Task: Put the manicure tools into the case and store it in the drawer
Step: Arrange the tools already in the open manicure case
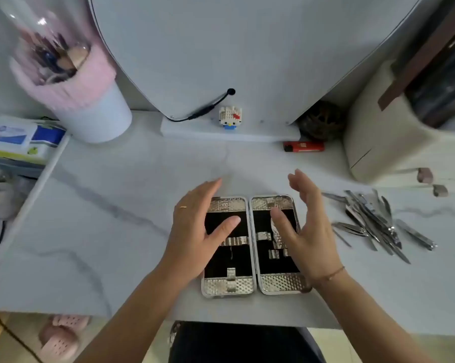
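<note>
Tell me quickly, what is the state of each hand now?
Left hand: open, over the case, holding nothing.
Right hand: open, over the case, holding nothing.

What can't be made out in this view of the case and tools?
Head view only.
Case: left hand covers its left edge, right hand part of its right half.
Tools: piled, overlapping and blurred; number and kinds unclear.
Drawer: not recognisable in frame.

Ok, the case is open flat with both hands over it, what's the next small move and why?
Probably move the right hand across to the tool pile and pick one tool up: the case lies open and empty, this hand and the left hand hold nothing, and the pile lies right of the case.
</note>
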A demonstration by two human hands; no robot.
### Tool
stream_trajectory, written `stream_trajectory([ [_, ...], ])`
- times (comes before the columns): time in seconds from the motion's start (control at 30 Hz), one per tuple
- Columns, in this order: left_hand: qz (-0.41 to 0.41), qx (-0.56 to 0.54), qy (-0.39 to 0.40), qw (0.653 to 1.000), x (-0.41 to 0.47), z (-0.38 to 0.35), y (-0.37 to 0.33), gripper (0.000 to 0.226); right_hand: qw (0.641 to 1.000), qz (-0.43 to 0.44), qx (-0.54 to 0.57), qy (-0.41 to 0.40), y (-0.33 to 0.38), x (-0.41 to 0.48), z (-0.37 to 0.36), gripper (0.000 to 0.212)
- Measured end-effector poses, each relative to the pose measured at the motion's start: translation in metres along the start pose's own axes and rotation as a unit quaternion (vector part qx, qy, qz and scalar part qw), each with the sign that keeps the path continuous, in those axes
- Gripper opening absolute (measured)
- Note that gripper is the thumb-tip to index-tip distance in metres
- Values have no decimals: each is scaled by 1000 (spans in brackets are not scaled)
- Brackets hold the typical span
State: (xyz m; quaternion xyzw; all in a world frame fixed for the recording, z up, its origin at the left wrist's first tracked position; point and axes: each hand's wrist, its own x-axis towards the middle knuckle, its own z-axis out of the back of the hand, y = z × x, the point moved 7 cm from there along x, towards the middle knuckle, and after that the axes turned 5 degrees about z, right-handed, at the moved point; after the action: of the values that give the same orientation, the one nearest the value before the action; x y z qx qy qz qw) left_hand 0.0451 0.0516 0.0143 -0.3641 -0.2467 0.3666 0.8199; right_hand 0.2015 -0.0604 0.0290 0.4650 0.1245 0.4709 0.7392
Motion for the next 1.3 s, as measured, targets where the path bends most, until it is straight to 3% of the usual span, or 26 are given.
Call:
stream_trajectory([
  [0.23,28,20,25,999,-5,-9,14,73,999,36,1,-4,-6,-14,7,57],
  [0.37,-23,62,27,997,-5,-9,7,80,997,57,-51,-26,-16,-25,34,47],
  [0.53,-24,76,40,996,-7,-13,10,82,986,52,-135,-85,-36,-47,78,22],
  [0.73,17,41,38,998,-12,-10,2,57,981,-17,-168,-94,-58,-52,89,6],
  [0.93,47,6,23,999,-14,-6,-1,49,976,-67,-197,-67,-57,-44,86,9],
  [1.2,57,0,22,998,-12,-6,4,62,944,-139,-301,-1,-65,-33,76,36],
  [1.3,56,-8,23,998,-11,-6,7,62,943,-139,-301,-5,-69,-33,74,34],
])
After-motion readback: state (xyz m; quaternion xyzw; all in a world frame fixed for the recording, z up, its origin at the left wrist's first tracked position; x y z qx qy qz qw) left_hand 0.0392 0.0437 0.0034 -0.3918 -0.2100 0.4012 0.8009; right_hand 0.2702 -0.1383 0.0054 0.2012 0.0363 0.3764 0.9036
